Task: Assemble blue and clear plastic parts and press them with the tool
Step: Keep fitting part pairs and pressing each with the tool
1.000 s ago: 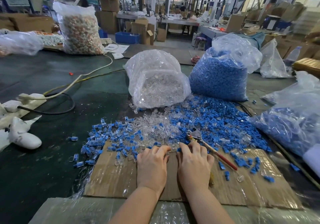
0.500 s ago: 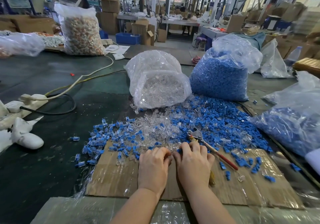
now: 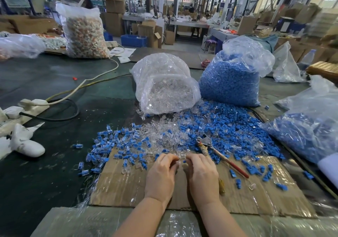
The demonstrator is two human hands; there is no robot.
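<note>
Both hands (image 3: 182, 174) pinch a clear part (image 3: 181, 156).

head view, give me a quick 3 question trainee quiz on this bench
1. True or false: the pliers lie on the table, right of both hands.
2. Which bag sits further to the right: A) bag of clear parts B) bag of blue parts?
3. Fill in: the left hand and right hand meet over the ____ sheet.

Key: 1 true; 2 B; 3 cardboard. The hands pinch small parts between them; a clear one shows, and a bit of blue at the right fingertips.
</note>
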